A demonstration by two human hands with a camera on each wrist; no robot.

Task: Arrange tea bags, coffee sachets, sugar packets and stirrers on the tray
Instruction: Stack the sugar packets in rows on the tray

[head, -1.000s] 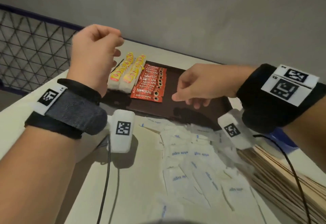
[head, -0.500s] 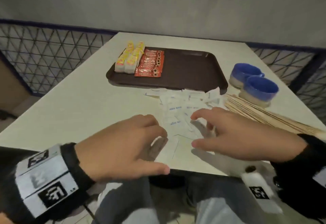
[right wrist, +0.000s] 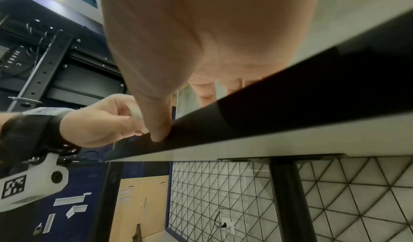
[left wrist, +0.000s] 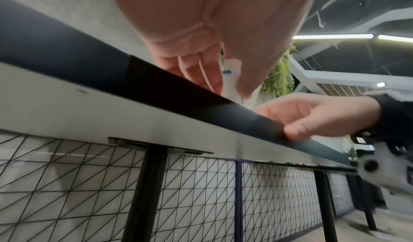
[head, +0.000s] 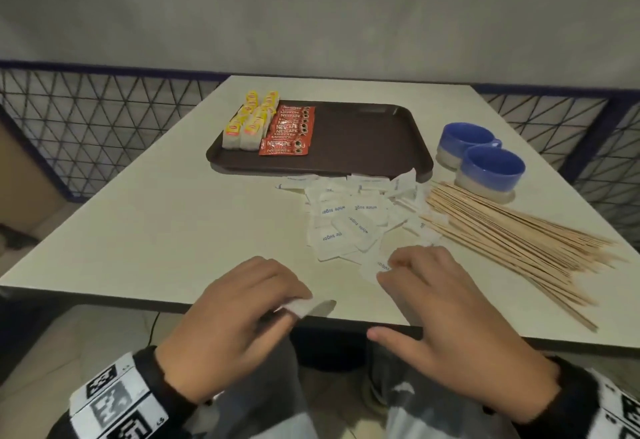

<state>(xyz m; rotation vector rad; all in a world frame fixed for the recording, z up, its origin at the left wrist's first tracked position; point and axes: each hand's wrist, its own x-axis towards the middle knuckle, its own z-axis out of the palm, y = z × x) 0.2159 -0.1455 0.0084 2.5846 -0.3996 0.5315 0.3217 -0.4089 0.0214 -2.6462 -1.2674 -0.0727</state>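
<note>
Both hands are held palm-down at the near edge of the table point(head: 138, 231). A sugar packet point(head: 299, 306) is pinched by the left hand point(head: 235, 321) — fingers curled. The right hand point(head: 446, 328) is rested at the edge, fingers bent over another packet point(head: 375, 267), thumb stretched along it.

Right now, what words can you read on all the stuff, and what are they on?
"NESCAFE": red coffee sachets on the tray.
"white sugar": white sugar packets on the table.
Yellow tea bag tags: logo too small to read.
Wrist bands: square code patterns, no words.
</note>
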